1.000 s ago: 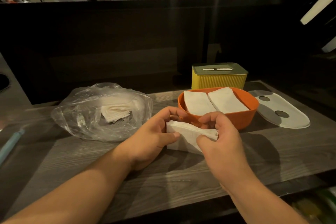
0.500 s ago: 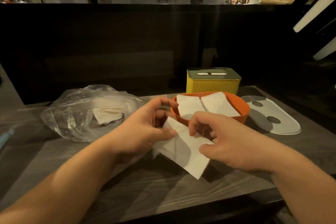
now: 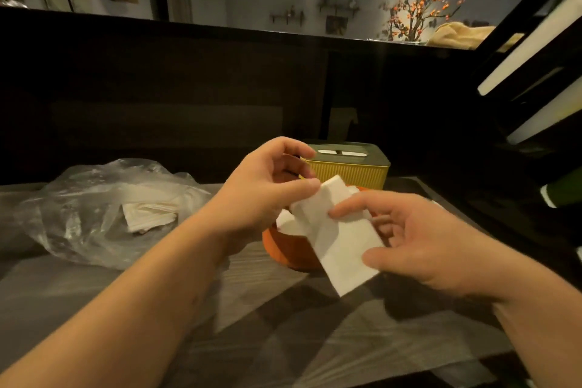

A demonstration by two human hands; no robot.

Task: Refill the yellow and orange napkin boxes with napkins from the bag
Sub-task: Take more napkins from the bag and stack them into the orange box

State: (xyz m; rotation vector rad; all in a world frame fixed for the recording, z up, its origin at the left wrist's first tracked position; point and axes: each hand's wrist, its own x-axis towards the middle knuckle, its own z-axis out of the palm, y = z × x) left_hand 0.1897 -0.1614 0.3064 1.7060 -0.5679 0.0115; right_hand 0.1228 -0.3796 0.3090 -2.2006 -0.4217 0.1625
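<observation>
Listing, left to right, with hazards noted.

Bag (image 3: 104,208): clear plastic, slumped on the table (image 3: 94,309), with a few folded napkins inside. It lies well apart from both hands.

Left hand (image 3: 267,192): thumb and forefinger pinch the upper corner of the napkin (image 3: 340,239), the other fingers curled. Hazard: the thin sheet may tear if the hands pull against each other.

Napkin: white, partly unfolded, held in the air just over the orange box (image 3: 289,249).

Orange box: open-topped, white napkins at the rim, mostly hidden. Hazard: a sheet laid in skewed may bunch above the rim.

Yellow box (image 3: 349,167): behind, top closed, slot showing; its fill is not visible.

Right hand (image 3: 422,242): fingers loosely spread, forefinger on the napkin's middle, thumb at its lower edge. Hazard: with so light a hold, the napkin may slip to the table.
</observation>
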